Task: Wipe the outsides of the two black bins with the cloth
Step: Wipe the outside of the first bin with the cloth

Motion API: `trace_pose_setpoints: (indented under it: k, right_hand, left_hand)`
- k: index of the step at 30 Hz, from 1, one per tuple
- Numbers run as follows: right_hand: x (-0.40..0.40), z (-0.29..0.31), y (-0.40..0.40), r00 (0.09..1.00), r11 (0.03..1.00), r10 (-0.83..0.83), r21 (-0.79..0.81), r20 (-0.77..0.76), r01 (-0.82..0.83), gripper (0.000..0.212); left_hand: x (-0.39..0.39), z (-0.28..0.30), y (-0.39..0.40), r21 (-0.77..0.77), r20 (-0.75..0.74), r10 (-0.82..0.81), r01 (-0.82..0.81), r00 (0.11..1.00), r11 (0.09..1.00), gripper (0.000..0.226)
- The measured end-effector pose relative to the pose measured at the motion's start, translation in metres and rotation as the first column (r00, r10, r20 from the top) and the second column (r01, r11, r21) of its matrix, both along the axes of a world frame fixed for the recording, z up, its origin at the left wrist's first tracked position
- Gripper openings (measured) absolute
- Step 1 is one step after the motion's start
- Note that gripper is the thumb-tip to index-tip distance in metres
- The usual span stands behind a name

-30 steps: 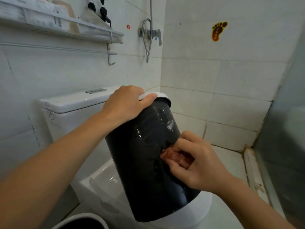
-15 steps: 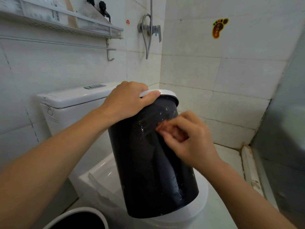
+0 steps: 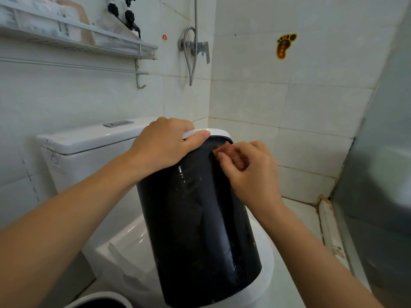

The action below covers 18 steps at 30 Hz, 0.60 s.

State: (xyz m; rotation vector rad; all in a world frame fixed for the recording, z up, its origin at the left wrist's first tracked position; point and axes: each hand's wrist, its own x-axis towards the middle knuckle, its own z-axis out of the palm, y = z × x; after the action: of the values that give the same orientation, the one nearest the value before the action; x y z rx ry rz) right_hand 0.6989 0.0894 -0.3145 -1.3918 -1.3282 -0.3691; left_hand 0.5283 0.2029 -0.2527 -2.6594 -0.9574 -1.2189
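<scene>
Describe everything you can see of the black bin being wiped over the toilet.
The black bin is a tall round container with a glossy, plastic-looking dark wall and a white ring around its top. It is held tilted above the toilet. Wet streaks and droplets shine on its side. The left hand grips the rim, thumb across the white ring. The right hand presses a reddish cloth against the upper wall just under the rim. Its inside is hidden.

Occlusions and cut-offs, head view.
Second bin (image 3: 100, 302) clipped by bottom edge, only its rim arc shows. Cloth (image 3: 233, 155) mostly buried under right hand (image 3: 249, 172) fingers. Shelf (image 3: 73, 44) labels upper left too blurred to read. Glass panel far right smeared.
</scene>
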Motion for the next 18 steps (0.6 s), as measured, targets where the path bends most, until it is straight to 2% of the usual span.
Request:
trace_pose_setpoints:
  k: [4,6,9,11,14,15,18]
  right_hand:
    - [-0.008,-0.006,-0.006,0.973,0.99,0.135,0.023,0.189,-0.141,0.017]
    - [-0.003,0.002,-0.002,0.984,0.993,0.115,0.014,0.133,-0.118,0.019]
    - [0.011,0.012,0.007,0.999,0.999,-0.035,-0.024,-0.036,0.034,0.019]
    - [0.009,0.008,0.004,1.0,1.0,-0.025,-0.009,-0.014,0.025,0.018]
    - [0.0,0.001,-0.003,0.982,0.991,0.125,0.026,0.139,-0.129,0.017]
    - [0.002,0.004,-0.002,0.985,0.993,0.118,0.014,0.126,-0.121,0.018]
    - [0.012,0.018,0.008,0.999,0.998,-0.04,-0.045,-0.036,0.038,0.028]
  left_hand:
    - [0.002,0.001,-0.001,0.003,-0.001,0.001,-0.001,1.0,1.0,0.061]
    - [0.001,0.001,-0.002,0.001,-0.012,-0.013,0.013,1.0,1.0,0.06]
    - [0.001,0.002,-0.005,-0.011,-0.01,-0.024,0.024,1.0,1.0,0.06]
    - [0.001,0.002,-0.006,-0.002,-0.009,-0.021,0.021,1.0,1.0,0.06]
    - [-0.002,0.002,-0.007,-0.022,-0.005,-0.035,0.035,0.999,0.999,0.06]
    - [-0.004,0.002,-0.007,-0.034,-0.003,-0.041,0.041,0.999,0.999,0.06]
    - [-0.008,0.002,-0.008,-0.039,-0.009,-0.052,0.052,0.999,0.998,0.061]
